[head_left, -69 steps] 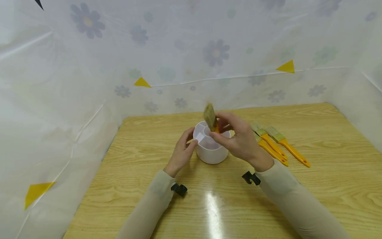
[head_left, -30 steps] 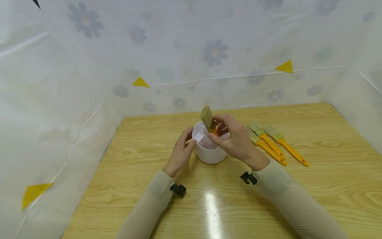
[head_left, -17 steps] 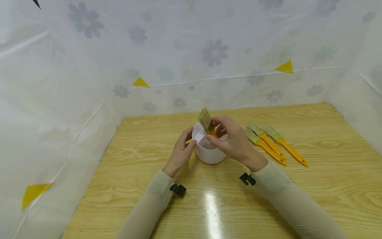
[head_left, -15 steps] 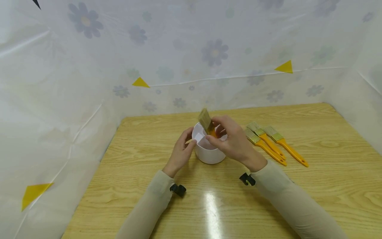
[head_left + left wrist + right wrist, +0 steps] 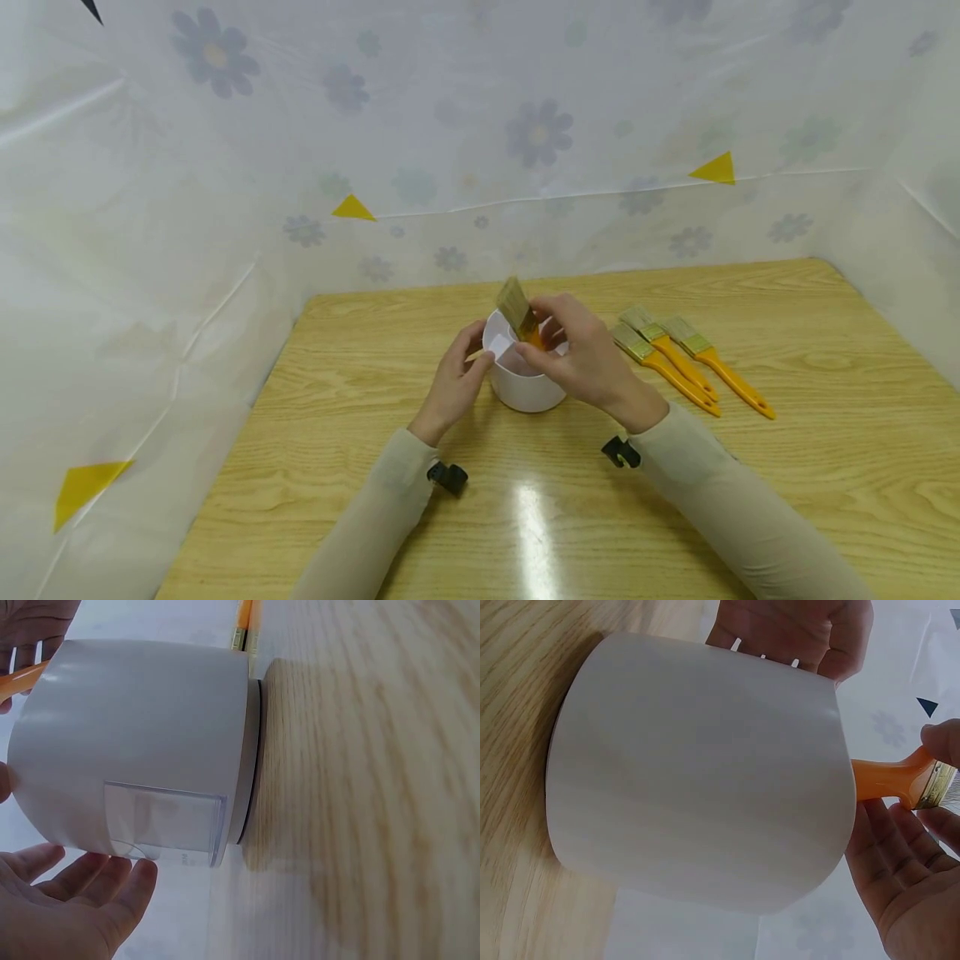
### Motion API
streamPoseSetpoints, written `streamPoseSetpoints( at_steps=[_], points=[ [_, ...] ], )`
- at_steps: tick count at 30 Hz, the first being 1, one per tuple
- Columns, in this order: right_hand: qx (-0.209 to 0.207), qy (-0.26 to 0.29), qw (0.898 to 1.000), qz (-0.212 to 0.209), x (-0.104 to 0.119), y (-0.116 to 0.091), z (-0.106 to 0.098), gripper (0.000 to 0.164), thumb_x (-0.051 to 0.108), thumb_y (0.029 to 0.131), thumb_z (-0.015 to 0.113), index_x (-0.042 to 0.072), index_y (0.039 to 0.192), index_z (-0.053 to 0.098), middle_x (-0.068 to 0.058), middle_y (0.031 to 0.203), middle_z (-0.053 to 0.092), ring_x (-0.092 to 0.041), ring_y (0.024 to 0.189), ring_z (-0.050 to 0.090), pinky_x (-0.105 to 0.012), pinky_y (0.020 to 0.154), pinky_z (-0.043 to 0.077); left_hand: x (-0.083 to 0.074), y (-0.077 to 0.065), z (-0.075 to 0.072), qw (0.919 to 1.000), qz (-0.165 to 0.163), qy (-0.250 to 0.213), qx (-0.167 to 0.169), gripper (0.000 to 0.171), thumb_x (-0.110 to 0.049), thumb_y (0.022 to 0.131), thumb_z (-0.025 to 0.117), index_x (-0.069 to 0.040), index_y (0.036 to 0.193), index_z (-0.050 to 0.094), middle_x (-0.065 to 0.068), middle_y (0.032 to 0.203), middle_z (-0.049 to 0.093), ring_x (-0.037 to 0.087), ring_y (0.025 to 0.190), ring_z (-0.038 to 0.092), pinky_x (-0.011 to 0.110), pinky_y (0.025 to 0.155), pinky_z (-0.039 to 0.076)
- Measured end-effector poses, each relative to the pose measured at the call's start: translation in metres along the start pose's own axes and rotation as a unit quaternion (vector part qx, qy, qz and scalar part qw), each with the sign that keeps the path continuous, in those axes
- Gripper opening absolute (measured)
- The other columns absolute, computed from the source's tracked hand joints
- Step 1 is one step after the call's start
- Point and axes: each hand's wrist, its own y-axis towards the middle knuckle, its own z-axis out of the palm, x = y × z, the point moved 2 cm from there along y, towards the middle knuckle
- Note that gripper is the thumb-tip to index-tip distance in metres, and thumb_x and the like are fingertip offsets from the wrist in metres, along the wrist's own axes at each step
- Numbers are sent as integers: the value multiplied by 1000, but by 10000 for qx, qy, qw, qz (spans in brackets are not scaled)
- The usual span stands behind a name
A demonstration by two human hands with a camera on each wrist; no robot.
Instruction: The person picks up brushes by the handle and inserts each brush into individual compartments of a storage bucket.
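In the head view my left hand (image 5: pixel 456 379) holds the side of a white round desk organizer (image 5: pixel 527 392), thumb at its rim and fingers round its outer wall. The organizer stands upright on the table and has divided compartments inside. My right hand (image 5: pixel 592 358) pinches a paintbrush (image 5: pixel 517 307) near its metal band, bristles up and tilted left. Its orange handle (image 5: pixel 877 778) goes down behind the organizer's rim in the right wrist view; the lower end is hidden inside. A clear rectangular panel (image 5: pixel 165 817) shows on the organizer's wall, close to my left fingertips.
To the right lie three more paintbrushes (image 5: pixel 738 383) with orange handles, two of them overlapping, bristles facing away. The wood-grain table (image 5: pixel 337 358) ends at a translucent flowered sheet (image 5: pixel 450 125) at the back and sides. Yellow triangles mark the sheet.
My right hand has moved down and slightly left with the paintbrush, its handle deeper in the organizer. The left hand has stayed on the organizer, and the other brushes have not moved.
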Motion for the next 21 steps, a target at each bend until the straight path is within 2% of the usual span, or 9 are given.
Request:
streamPoseSetpoints(
  at_steps=[11, 21],
  points=[
    [23, -6, 9999, -108, -2, -1, 4, 49, 12, 82, 76, 6, 125, 54, -6, 101, 58, -15, 71, 56, -30, 61, 53, 1, 1, -1, 9998, 13, -172, -15, 46, 0, 99, 44, 8, 142, 33, 28, 138, 42, 41, 126, 43, 53, 97, 43],
    [110, -96, 9998, -102, 0, -2, 4, 51, 16, 80, 78, 7, 124, 54, -4, 101, 57, -19, 68, 56, -36, 58, 52, -1, 0, -1, 9999, -78, -57, -87, 47, -2, 99, 45, 5, 144, 33, 29, 136, 44, 42, 123, 45, 53, 95, 44]
  ],
)
